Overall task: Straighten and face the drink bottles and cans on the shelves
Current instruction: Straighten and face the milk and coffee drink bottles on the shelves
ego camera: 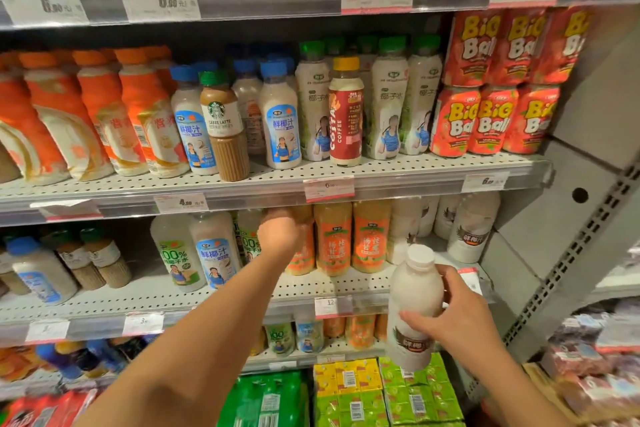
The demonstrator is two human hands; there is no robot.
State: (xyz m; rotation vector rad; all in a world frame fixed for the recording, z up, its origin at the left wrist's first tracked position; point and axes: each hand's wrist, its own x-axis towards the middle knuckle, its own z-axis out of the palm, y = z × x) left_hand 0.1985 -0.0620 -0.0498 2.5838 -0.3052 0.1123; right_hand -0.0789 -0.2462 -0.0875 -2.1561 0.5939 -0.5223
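Note:
My right hand (453, 314) grips a large white coconut-milk bottle (414, 308) with a white cap, held upright in front of the lower shelf's edge. My left hand (282, 230) reaches into that lower shelf and is wrapped around the upper part of an orange-labelled juice bottle (301, 253); its fingers are hidden behind the hand. Two matching orange-labelled bottles (332, 239) stand just right of it. More big white bottles (471, 229) stand at the shelf's right end. A Starbucks latte bottle (225, 125) and a red Costa coffee bottle (345, 114) stand among coconut drinks on the shelf above.
Red Big Ball cans (488, 118) are stacked two high at the right of the upper shelf. Orange-capped bottles (97, 114) lean at the left. Price-tag rails (329, 188) front each shelf. Green and yellow cartons (388, 392) sit below. A grey upright (571, 253) bounds the right side.

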